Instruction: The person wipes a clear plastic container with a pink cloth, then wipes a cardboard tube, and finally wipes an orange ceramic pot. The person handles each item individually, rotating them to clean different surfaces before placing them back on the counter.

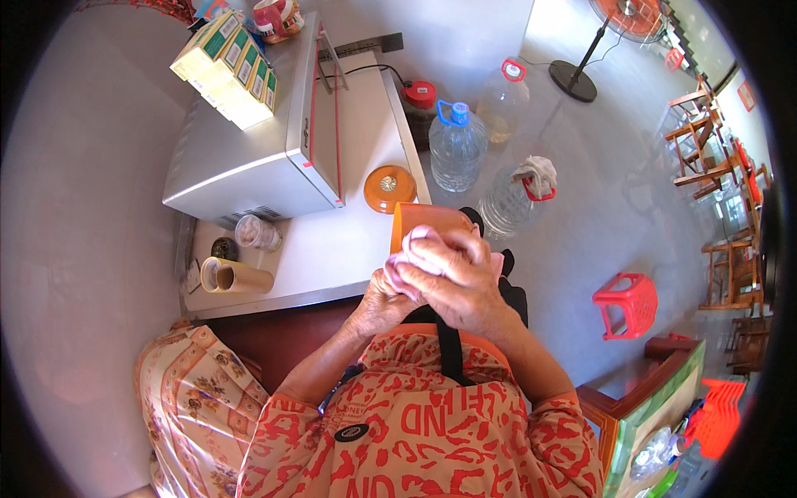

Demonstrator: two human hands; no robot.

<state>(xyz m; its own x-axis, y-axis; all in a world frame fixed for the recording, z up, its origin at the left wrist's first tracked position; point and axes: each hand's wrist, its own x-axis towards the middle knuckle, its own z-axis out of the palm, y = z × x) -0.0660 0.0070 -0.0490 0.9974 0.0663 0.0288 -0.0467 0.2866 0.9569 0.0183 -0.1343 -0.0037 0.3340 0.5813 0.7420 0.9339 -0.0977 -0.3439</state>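
In front of my chest, my right hand (457, 280) grips a bunched pink cloth (418, 246) with bent fingers. My left hand (385, 306) is closed against the lower left side of the same cloth, its fingertips partly hidden. Just beyond the hands is a translucent orange plastic container (429, 218), its near part covered by cloth and fingers; what supports it is hidden. A round orange lid (381, 200) with a clear faceted knob lies on the white countertop (336, 255), left of the container.
A silver microwave oven (243, 162) carries several stacked boxes (233, 68). Near it stand a clear plastic jar (258, 233) and a yellowish cylinder (246, 278). Large water bottles (459, 152) stand on the floor beside the counter. A red plastic stool (629, 305) is at right, a pedestal fan (573, 81) beyond.
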